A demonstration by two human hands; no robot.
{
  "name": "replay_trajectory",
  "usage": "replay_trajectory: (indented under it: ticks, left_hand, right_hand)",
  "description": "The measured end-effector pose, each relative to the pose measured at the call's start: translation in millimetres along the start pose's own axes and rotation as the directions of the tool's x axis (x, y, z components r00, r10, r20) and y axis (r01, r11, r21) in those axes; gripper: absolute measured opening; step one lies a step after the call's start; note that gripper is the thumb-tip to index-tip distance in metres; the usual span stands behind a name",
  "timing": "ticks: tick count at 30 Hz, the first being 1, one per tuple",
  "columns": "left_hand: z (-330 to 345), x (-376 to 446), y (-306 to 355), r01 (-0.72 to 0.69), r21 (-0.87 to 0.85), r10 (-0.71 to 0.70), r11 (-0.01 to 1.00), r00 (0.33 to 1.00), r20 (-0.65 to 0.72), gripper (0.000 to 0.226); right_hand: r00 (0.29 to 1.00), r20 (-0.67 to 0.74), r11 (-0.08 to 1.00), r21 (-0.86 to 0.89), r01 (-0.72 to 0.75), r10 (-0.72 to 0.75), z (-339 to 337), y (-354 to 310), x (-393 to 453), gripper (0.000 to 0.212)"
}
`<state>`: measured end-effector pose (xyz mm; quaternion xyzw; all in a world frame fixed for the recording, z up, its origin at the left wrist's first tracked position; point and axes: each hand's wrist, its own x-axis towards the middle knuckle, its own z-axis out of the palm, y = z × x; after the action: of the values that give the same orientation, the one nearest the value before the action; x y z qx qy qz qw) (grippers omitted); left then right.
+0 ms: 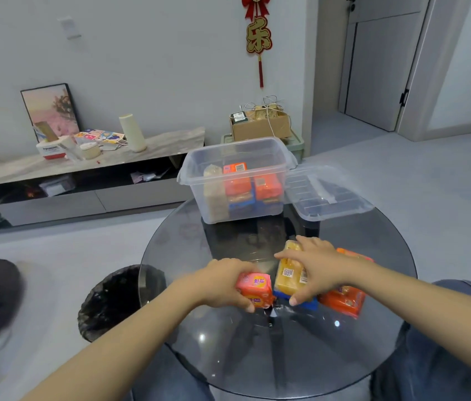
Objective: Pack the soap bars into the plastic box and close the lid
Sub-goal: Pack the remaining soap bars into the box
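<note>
A clear plastic box [196, 172] stands at the far side of the round glass table [257, 357], holding several orange, blue and beige soap bars. Its clear lid [329, 195] lies flat to the right of it. Near me, my left hand [222, 282] grips a pink-orange soap bar [257, 287]. My right hand [321, 267] is closed over a yellow soap bar [287, 276] that rests on a blue bar [303, 303]. An orange soap bar [342, 302] lies under my right wrist, partly hidden.
A black lined waste bin [112, 299] sits on the floor left of the table. A low TV cabinet [83, 180] with clutter runs along the wall. A cardboard box [260, 125] on a green crate stands behind the plastic box. My knees are under the table's near edge.
</note>
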<state>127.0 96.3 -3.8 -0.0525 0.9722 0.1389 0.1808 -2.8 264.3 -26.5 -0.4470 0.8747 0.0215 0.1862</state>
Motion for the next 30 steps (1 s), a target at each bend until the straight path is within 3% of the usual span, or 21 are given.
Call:
replay_trajectory:
  ticks: [3,9,12,15,20,24,28,30]
  left_hand:
    - [3.7,3.8,-2.7,0.036,0.01,-0.035,0.999,0.997,-0.062,0.047]
    - [-2.7,12.2,-16.2,0.135,-0.219,-0.186,0.966,0.955,-0.229,0.038]
    - [-23.9,18.8,-22.7,0.154,-0.51,-0.315,0.847,0.917,-0.246,0.034]
    - [-58.2,24.6,-19.1,0.106,-0.654,-0.378,0.749,0.879,-0.29,0.038]
    - [-119.9,40.2,-2.5,-0.017,-0.711,-0.401,0.703,0.816,-0.416,0.023]
    - [-158.6,66.1,-1.4,-0.091,-0.748,-0.46,0.657,0.738,-0.494,0.029]
    - [-184.1,112.3,-22.2,-0.057,-0.799,-0.568,0.599,0.673,-0.474,0.025]
    - [-194.6,142.3,-41.3,-0.016,-0.839,-0.626,0.543,0.659,-0.418,0.039]
  right_hand:
    - [0.999,-0.029,0.999,0.042,-0.025,0.027,2.5,1.3,2.7,0.103]
    - [0.989,-0.143,0.979,0.204,0.002,0.028,-1.2,6.5,3.9,0.119]
    - [0.968,-0.25,0.964,0.252,0.08,-0.015,-19.9,8.0,2.6,0.12]
    - [0.933,-0.35,0.972,0.177,0.157,-0.088,-54.6,6.2,6.0,0.12]
    - [0.882,-0.447,0.975,0.08,0.206,-0.149,-122.0,8.2,21.2,0.118]
    - [0.866,-0.483,0.98,0.075,0.187,-0.128,-164.9,13.7,52.7,0.121]
    - [0.864,-0.499,0.979,0.13,0.154,-0.069,-195.7,20.8,99.4,0.122]
    - [0.868,-0.496,0.98,0.158,0.119,-0.026,-207.3,29.0,127.1,0.12]
